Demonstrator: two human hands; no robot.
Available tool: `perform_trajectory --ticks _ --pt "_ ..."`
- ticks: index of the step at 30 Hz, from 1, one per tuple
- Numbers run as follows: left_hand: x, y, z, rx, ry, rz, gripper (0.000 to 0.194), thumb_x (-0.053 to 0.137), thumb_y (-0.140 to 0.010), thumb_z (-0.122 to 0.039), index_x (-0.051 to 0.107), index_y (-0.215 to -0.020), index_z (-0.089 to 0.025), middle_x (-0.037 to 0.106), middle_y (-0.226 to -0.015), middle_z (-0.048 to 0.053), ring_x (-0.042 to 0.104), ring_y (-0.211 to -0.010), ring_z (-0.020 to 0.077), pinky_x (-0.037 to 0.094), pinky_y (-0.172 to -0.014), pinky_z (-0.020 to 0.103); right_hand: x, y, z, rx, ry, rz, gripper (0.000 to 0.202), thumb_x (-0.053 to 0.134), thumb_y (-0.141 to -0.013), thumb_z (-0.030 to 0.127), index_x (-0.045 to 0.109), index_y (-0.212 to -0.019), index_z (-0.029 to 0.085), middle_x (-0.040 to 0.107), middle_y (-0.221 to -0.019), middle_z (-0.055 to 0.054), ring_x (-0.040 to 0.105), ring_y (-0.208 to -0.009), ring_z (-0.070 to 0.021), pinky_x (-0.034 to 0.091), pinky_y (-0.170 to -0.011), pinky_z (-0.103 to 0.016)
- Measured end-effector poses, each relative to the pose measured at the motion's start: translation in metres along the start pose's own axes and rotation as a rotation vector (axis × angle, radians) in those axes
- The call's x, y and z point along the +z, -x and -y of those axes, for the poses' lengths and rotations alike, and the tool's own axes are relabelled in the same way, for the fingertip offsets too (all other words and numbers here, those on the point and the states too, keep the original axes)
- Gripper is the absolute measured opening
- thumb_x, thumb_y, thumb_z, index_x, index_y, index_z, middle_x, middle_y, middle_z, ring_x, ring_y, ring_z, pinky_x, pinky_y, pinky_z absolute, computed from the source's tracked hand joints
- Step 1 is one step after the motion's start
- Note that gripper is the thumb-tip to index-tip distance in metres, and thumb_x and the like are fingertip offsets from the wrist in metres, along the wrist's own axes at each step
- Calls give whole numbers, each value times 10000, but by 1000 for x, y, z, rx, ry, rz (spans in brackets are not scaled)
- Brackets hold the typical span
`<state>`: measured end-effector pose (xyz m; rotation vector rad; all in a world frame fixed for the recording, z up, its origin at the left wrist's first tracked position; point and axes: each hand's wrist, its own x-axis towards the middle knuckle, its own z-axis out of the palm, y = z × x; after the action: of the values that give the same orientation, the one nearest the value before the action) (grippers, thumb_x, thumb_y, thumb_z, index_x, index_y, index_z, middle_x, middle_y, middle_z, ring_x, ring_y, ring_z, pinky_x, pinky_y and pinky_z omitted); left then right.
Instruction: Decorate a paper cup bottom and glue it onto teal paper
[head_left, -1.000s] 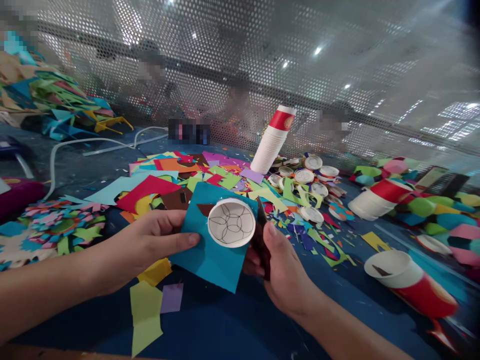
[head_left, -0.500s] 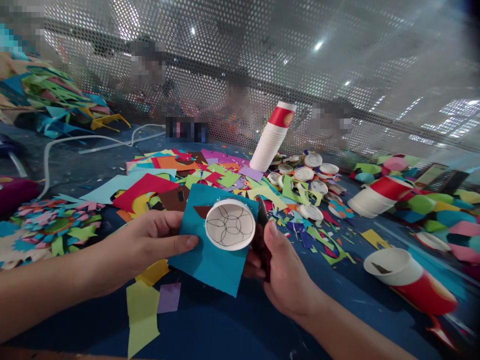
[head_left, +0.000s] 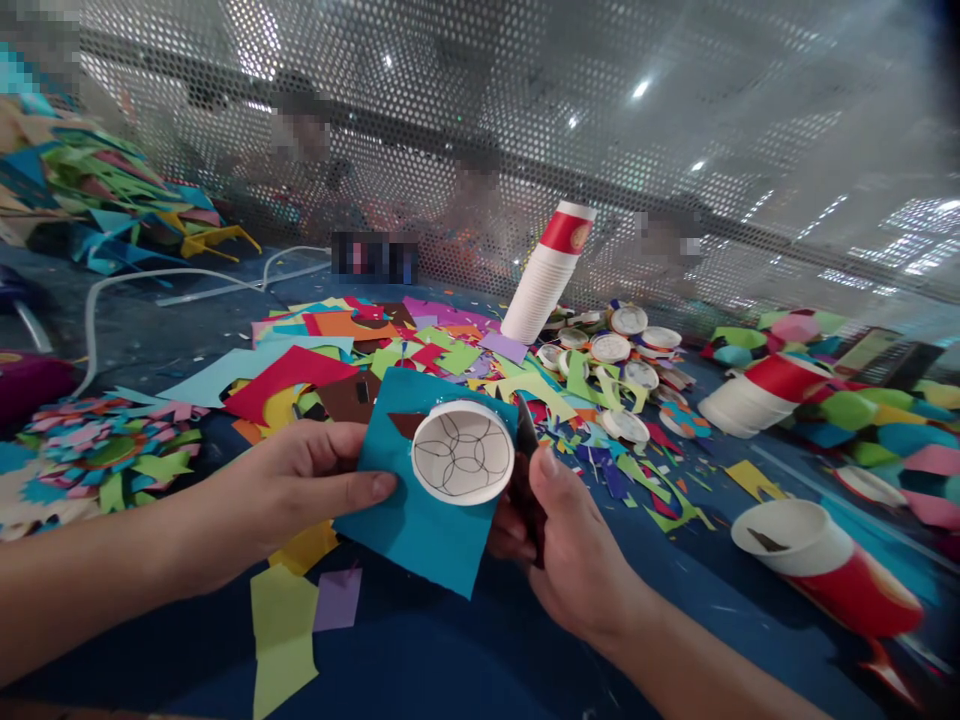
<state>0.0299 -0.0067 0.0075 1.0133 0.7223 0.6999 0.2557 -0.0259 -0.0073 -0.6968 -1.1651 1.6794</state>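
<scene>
Held up before me is a sheet of blue paper (head_left: pixel 420 545), pinched at its left edge by my left hand (head_left: pixel 322 475). A round white paper disc with a raised rim (head_left: pixel 463 452) sits on the sheet, bearing thin, overlapping curved lines in black. A small brown paper scrap shows beside the disc. At the sheet's right edge, my right hand (head_left: pixel 574 540) is closed around dark scissors (head_left: pixel 528 430). One blade points upward by the paper; the handles are mostly covered by my fingers. Whether the blades are apart is hidden.
Coloured paper scraps (head_left: pixel 300 385) spread over the blue table. Behind them leans a tall cup stack (head_left: pixel 547 270). White discs (head_left: pixel 611 348) lie right of it. A red-and-white cup (head_left: pixel 847 580) lies tipped at right. A paper-petal piece (head_left: pixel 112 450) and white cable (head_left: pixel 94 320) are at left.
The disc and the sheet have shifted very slightly. Both hands keep their grips in nearly the same places.
</scene>
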Motion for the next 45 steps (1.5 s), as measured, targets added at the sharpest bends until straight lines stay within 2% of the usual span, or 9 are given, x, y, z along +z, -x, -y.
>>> perform_trajectory --ticks 7,11,18,24,30,35,45 --pt "0 -1 1 -3 -4 2 260 831 -756 -340 794 -1007 -285 799 -908 7 742 -750 144 600 -756 210 0 0 0 -14 6 -18 451 601 -884 572 433 -679 208 352 -618 60 281 -534 -75 195 -469 -225" --pt "-2 0 2 -13 6 9 254 819 -774 -336 786 -1025 -318 798 -927 -15 744 -787 130 592 -765 181 0 -1 0 -31 -1 -7 438 595 -897 548 432 -672 208 351 -595 65 261 -513 -69 181 -463 -227" --pt "3 1 -4 -6 -8 5 247 823 -767 -354 792 -1008 -311 799 -941 0 747 -770 132 597 -764 182 -2 -1 -2 -48 72 -27 442 549 -928 542 435 -658 210 353 -565 62 278 -501 -76 221 -475 -244" --pt "-3 1 1 2 -5 0 282 812 -785 -336 776 -1060 -290 798 -957 9 752 -810 146 599 -764 187 -1 0 0 -26 11 -25 462 599 -878 585 426 -673 209 341 -586 66 266 -516 -70 192 -465 -233" --pt "-4 1 -1 25 -46 -30 265 826 -759 -363 789 -1007 -278 798 -851 -7 731 -702 105 588 -673 137 -5 1 -3 -36 27 33 436 573 -902 576 476 -707 198 349 -608 65 258 -532 -65 189 -476 -222" --pt "-5 0 0 22 -62 3 311 808 -780 -379 774 -1068 -263 798 -933 10 740 -757 121 601 -762 179 -6 0 -5 -39 22 34 444 563 -916 557 450 -681 198 354 -594 66 255 -519 -62 201 -479 -225" --pt "-7 -4 0 26 -78 10 311 804 -788 -372 770 -1078 -266 798 -963 8 757 -829 145 596 -765 166 -7 0 -3 -38 18 56 441 565 -918 546 470 -672 192 353 -581 68 244 -508 -55 186 -463 -219"
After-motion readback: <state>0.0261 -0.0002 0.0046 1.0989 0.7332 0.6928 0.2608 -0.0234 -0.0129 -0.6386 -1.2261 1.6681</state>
